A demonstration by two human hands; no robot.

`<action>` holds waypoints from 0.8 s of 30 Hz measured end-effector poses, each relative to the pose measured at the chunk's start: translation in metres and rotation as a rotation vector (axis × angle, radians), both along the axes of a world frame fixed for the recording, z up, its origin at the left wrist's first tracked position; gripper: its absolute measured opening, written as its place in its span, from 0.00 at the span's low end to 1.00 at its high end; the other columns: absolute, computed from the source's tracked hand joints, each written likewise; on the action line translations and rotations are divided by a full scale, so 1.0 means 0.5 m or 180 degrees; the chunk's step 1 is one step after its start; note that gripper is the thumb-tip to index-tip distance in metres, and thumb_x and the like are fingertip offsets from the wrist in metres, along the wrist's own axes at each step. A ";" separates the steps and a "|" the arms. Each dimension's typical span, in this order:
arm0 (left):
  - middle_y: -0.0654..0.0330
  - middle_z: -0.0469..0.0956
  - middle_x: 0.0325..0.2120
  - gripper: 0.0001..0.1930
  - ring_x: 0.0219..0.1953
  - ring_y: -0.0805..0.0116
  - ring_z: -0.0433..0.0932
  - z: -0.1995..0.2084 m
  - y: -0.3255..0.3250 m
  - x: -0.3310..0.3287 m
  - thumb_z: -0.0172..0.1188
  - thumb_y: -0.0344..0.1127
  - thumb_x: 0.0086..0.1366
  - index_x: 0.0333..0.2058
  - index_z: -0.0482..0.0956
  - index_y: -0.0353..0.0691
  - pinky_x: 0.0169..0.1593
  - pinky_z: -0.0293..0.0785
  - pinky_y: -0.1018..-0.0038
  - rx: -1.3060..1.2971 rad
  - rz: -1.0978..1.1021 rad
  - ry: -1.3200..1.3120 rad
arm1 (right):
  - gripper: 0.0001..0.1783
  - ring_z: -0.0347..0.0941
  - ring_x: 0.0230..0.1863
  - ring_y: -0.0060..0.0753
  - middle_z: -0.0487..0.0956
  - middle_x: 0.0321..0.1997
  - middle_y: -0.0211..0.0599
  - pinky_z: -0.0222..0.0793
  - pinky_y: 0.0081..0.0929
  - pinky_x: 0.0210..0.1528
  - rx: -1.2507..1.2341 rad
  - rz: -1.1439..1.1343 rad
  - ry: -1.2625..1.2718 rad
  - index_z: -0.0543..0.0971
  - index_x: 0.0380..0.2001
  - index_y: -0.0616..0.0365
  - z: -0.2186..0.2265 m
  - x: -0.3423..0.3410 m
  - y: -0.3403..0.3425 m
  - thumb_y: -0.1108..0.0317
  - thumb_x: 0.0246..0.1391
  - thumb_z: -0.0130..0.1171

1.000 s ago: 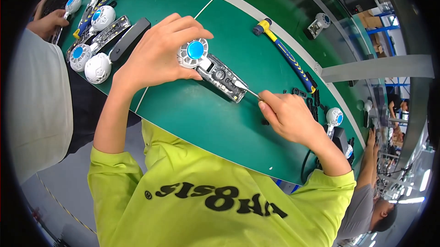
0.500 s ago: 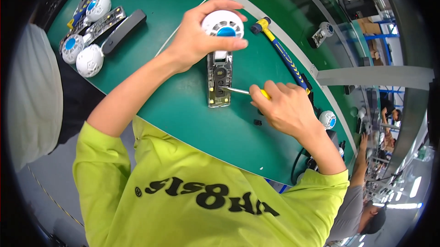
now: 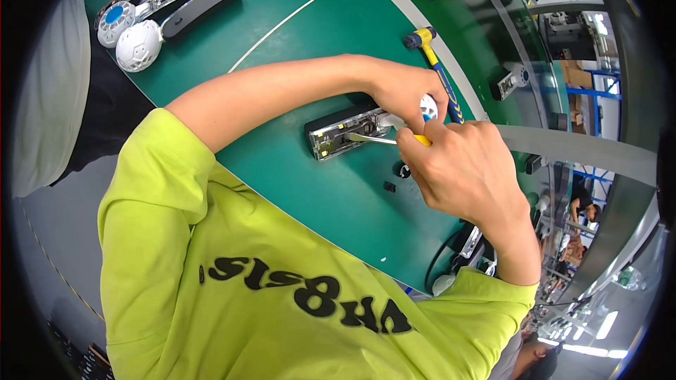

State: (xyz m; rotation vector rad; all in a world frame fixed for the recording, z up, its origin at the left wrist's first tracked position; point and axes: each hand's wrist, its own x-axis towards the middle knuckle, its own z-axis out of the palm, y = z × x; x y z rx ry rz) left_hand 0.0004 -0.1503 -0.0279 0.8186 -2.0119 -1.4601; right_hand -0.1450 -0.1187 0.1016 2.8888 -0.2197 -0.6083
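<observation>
A handheld device with a long dark body and a clear face (image 3: 331, 142) lies slanted on the green bench, circuit parts showing through. Its round white head (image 3: 428, 107) is mostly covered by my left hand (image 3: 405, 95), whose fingers wrap around it. My right hand (image 3: 468, 165) grips a screwdriver (image 3: 377, 140); part of its yellow handle shows between the fingers. The screwdriver's metal tip rests against the middle of the clear face. Just below the device are a small black piece (image 3: 390, 187) and a round dark part (image 3: 403, 170), partly behind my right hand.
Beyond my hands lies a yellow-and-blue hammer (image 3: 431, 56). Several similar devices (image 3: 138, 45) with white heads are grouped at the far left. Another device (image 3: 470, 239) and a black cable (image 3: 435, 257) are near my right forearm. A person in grey (image 3: 53, 91) stands at the left.
The device has swung round, so its white head now points right instead of away from me. My left hand has moved right with it. The screwdriver tip stays at the clear face.
</observation>
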 end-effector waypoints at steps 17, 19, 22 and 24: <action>0.56 0.74 0.51 0.32 0.55 0.56 0.69 -0.015 0.317 0.102 0.73 0.45 0.44 0.48 0.76 0.35 0.57 0.59 0.62 -0.1566 0.2645 -0.1582 | 0.06 0.71 0.18 0.43 0.71 0.19 0.33 0.61 0.38 0.19 0.0543 -0.0109 -0.0171 0.74 0.31 0.52 -0.047 0.003 -0.036 0.64 0.54 0.58; 0.56 0.75 0.50 0.32 0.54 0.56 0.71 -0.020 0.319 0.108 0.74 0.41 0.41 0.46 0.77 0.35 0.57 0.59 0.63 -0.1529 0.2570 -0.1438 | 0.05 0.71 0.18 0.43 0.71 0.19 0.33 0.60 0.38 0.19 0.0574 -0.0105 -0.0162 0.74 0.31 0.52 -0.046 0.009 -0.033 0.64 0.54 0.58; 0.56 0.76 0.48 0.30 0.51 0.59 0.72 -0.038 0.308 0.128 0.73 0.40 0.43 0.47 0.77 0.36 0.56 0.62 0.66 -0.1340 0.2516 -0.0934 | 0.05 0.70 0.18 0.43 0.72 0.20 0.33 0.60 0.38 0.19 0.0557 -0.0174 -0.0141 0.75 0.31 0.52 -0.034 0.021 -0.029 0.64 0.54 0.58; 0.56 0.76 0.48 0.30 0.49 0.61 0.73 -0.036 0.306 0.139 0.73 0.39 0.44 0.47 0.77 0.37 0.56 0.64 0.67 -0.1260 0.2471 -0.0699 | 0.05 0.70 0.18 0.43 0.72 0.20 0.34 0.60 0.38 0.19 0.0586 -0.0211 -0.0238 0.75 0.32 0.52 -0.029 0.024 -0.026 0.65 0.54 0.58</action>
